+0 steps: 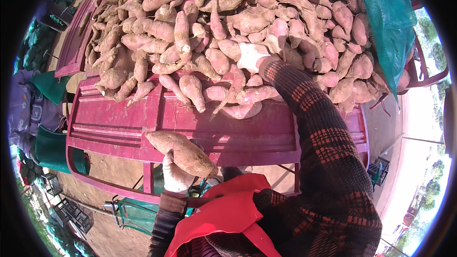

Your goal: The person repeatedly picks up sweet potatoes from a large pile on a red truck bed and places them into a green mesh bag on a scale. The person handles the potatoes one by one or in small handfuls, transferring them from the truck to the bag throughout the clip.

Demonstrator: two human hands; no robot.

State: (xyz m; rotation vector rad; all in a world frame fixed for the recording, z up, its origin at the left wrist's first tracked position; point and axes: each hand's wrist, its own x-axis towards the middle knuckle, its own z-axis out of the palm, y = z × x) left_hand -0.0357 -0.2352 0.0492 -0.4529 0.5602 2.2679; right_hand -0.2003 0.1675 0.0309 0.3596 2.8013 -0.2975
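Observation:
My left hand (175,177), in a white glove, grips a large, soil-coated sweet potato (182,151) low in front of my red apron (221,210). The tuber lies slantwise, above the near edge of a red metal panel (117,125). Stretched forward, my right hand (252,56) is also gloved in white and reaches into a big heap of sweet potatoes (157,30). It is against one sweet potato (229,49) on its left side. Glare washes out the glove, so its fingers and anything under them cannot be made out.
Several loose sweet potatoes (192,92) lie at the heap's near edge. Green mesh (387,25) drapes over the heap's right side. A person in purple clothing (26,103) is at the left. Below the panel are a green mesh bag (137,214) and black crates (73,214).

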